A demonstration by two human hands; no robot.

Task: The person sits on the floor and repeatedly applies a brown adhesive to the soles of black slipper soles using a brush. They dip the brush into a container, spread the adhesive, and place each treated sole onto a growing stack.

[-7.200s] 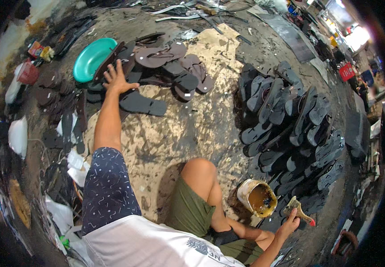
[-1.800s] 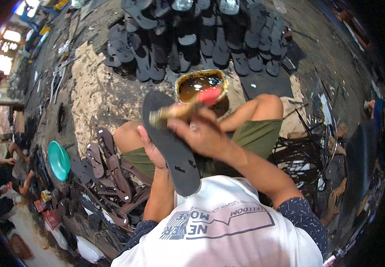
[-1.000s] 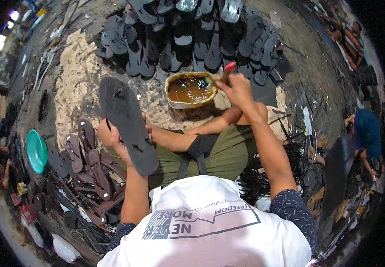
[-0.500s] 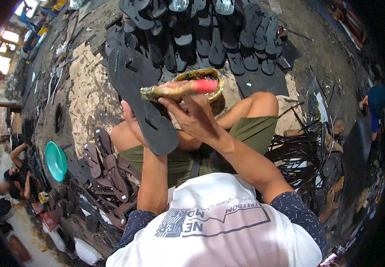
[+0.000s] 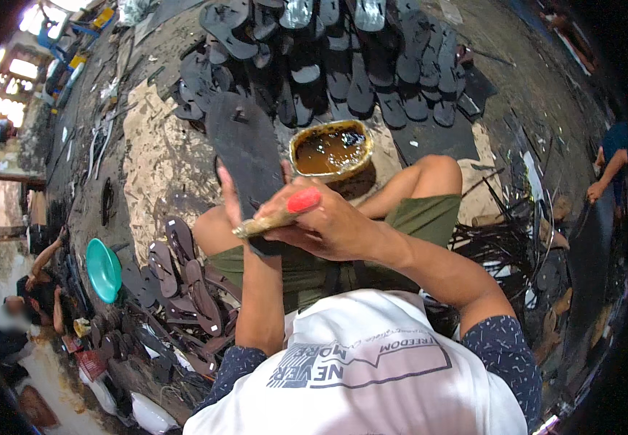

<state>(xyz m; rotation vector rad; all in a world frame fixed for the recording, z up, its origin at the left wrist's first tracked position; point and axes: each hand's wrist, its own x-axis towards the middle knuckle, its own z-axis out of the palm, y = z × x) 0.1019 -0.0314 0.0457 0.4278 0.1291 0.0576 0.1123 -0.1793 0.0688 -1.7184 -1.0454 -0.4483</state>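
Note:
My left hand [image 5: 228,196] grips a black flip-flop sole [image 5: 245,141] from beneath, thumb along one edge and fingertips at the other. The sole tilts up in front of my lap, with small dark pegs or strap ends standing out of its face. In my right hand [image 5: 339,225] is a glue-crusted brush [image 5: 278,217] with a red handle end. Its bristle end lies over the near part of the sole; whether it touches is hard to tell. Just beyond my hands stands a crusted yellowish tub [image 5: 331,176] of brown, glossy liquid.
Many black soles [image 5: 361,83] are heaped beyond the tub. Brown flip-flops [image 5: 201,297] lie left of my knee, near a green basin [image 5: 104,270]. Black strips [image 5: 484,254] pile up at right. Other people [image 5: 38,286] sit at far left and right.
The brush has moved toward me, from the middle of the sole to its near end, and turned more downward. The sole now stands more upright, and the tub shows more fully.

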